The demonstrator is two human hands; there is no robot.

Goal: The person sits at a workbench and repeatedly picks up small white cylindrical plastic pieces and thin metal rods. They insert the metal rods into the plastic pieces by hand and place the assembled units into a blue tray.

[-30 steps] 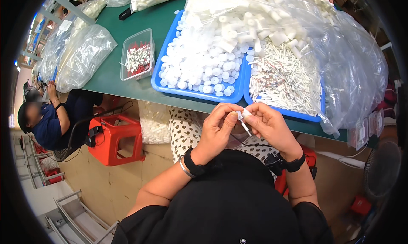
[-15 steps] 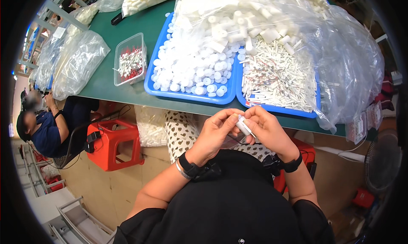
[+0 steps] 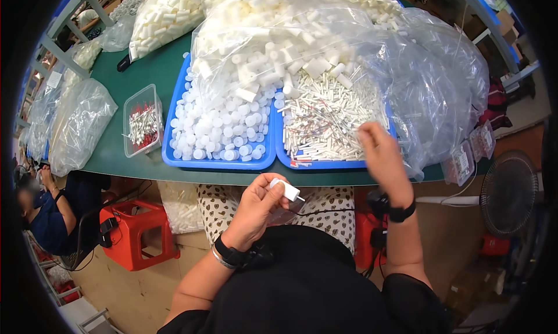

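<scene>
A short white plastic cylinder (image 3: 284,190) is pinched between the thumb and fingers of my left hand (image 3: 258,205), just in front of the table edge. From its lower end sticks a thin pale pin. My right hand (image 3: 386,164) is over the right part of a blue tray (image 3: 340,165) of thin white sticks (image 3: 325,122). Its fingers are bent and drawn together, slightly blurred; whatever they may hold is too small to make out. Left of that, a second blue tray (image 3: 218,162) holds many translucent round caps (image 3: 212,127).
Clear plastic bags (image 3: 433,84) and white foam-like cylinders (image 3: 270,55) cover the trays' far side. A clear box (image 3: 143,122) of red and white sticks stands left on the green table (image 3: 107,154). A red stool (image 3: 136,235), a seated person (image 3: 43,209) and a fan (image 3: 508,191) are around.
Both hands were together at the white cylinder. My right hand has let go of it and moved up to the stick tray; the left keeps the cylinder, lower and further left. The view has shifted.
</scene>
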